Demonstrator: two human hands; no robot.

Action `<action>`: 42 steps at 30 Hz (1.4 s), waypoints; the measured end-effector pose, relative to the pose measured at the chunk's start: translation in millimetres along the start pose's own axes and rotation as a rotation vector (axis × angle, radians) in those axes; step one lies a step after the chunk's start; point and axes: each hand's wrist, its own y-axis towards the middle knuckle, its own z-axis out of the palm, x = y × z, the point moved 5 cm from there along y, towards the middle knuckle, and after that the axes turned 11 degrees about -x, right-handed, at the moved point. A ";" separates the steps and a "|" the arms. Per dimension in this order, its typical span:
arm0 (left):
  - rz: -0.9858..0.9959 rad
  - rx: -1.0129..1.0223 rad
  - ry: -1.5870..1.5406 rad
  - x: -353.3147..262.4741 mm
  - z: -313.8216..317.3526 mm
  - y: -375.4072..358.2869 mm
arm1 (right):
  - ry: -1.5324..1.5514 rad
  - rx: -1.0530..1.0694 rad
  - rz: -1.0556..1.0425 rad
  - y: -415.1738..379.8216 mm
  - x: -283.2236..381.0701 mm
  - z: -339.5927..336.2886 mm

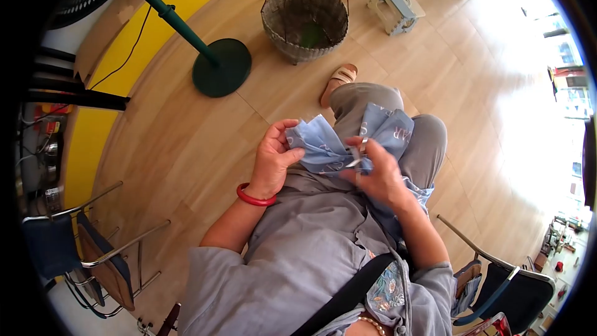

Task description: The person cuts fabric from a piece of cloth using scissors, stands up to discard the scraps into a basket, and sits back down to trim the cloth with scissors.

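Note:
My left hand, with a red bangle at the wrist, pinches a piece of light blue cloth printed with white letters. Over my lap, my right hand is closed around a small shiny metal tool, which looks like thread snips. Its tip is close to the cloth's right edge; whether it touches is blurred. Another part of blue lettered cloth lies on my knees, just beyond the right hand. Whether both parts are one piece cannot be seen. More blue cloth hangs beside my right thigh.
A woven basket with a wire handle stands ahead on the tiled floor. Left of it is the green base of a standing fan. A small stool sits at the upper right. Chairs flank me, one each side.

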 end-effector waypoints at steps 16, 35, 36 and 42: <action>-0.230 -0.013 0.004 22.2 -6.6 -7.6 | 1.070 0.026 0.741 -10.6 -48.8 16.0; -0.485 0.416 -0.419 46.3 51.1 -19.9 | 0.225 0.389 0.058 -41.8 -5.5 16.6; -0.486 0.411 -0.410 46.5 48.7 -22.9 | 0.167 0.438 0.061 -46.5 -6.5 22.6; -0.435 0.447 -0.223 45.1 48.4 -31.0 | 0.165 0.434 -0.036 -53.4 -5.3 27.8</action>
